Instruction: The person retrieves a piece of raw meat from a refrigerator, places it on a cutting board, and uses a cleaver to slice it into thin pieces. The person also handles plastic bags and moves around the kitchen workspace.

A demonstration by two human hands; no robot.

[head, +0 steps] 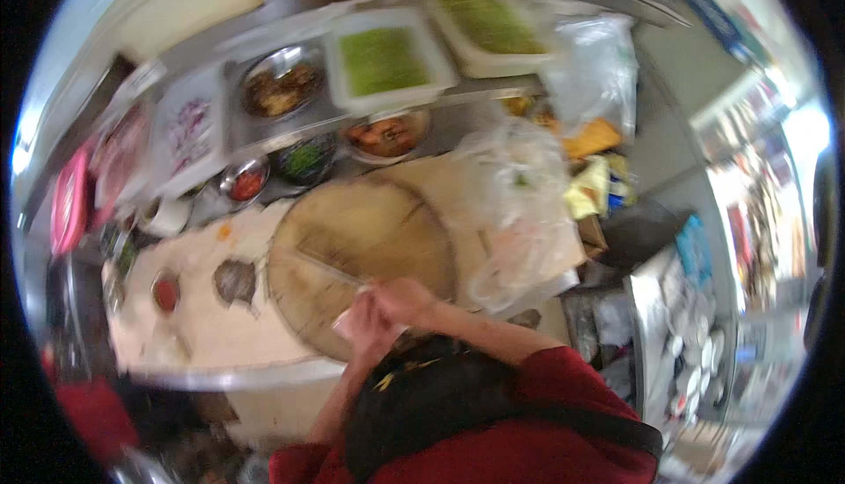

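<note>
In front of my body, both hands come together over the near edge of a round wooden chopping block [370, 220]. My right hand [409, 302] grips what looks like a cleaver [323, 265], its blurred blade reaching up and left across the wood. My left hand [366, 325] is closed against the right one. A pale, cloth-like piece [342, 323] shows at its fingers, too blurred to name exactly. Where the two hands overlap, the knife's handle is hidden.
Left of the block lie a dark flat lump [236, 281] and a small red-filled dish [166, 291]. Behind stand a bowl of chopped greens [305, 157], a bowl of red food [389, 134] and a tub of green food [383, 61]. Clear plastic bags [521, 200] cover the right side.
</note>
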